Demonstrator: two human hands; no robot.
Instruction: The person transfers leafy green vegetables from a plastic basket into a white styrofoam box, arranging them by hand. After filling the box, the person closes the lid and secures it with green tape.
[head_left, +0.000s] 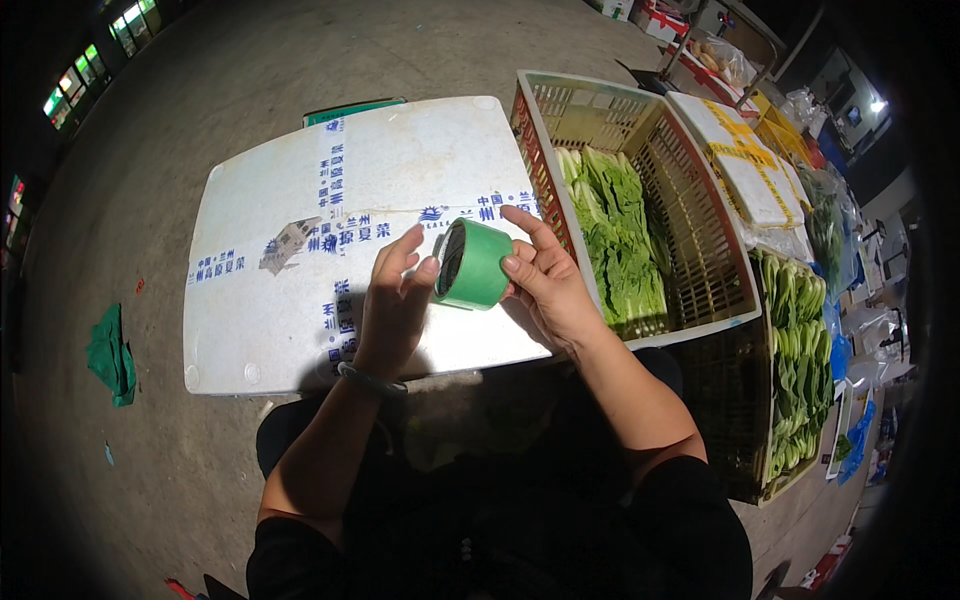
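Observation:
A roll of green adhesive tape (480, 266) is tilted over the white foam box (420, 150), its dark core turned to the left. My right hand (551, 289) grips the roll at its right side between thumb and fingers, with the index finger raised. On the other side, my left hand (397, 296) has its fingers apart, its thumb close to the roll's rim; whether they touch I cannot tell. Printed tape with blue writing crosses the lid of the foam box, and a torn brown paper label (289, 246) clings there.
Right of the box stands a plastic crate (694, 225) with leafy lettuce (619, 232) inside. Another crate holds green-stemmed vegetables (799, 360). Beyond is a foam box with yellow tape (742, 154). A green scrap (112, 356) lies on the concrete floor (187, 465) at left.

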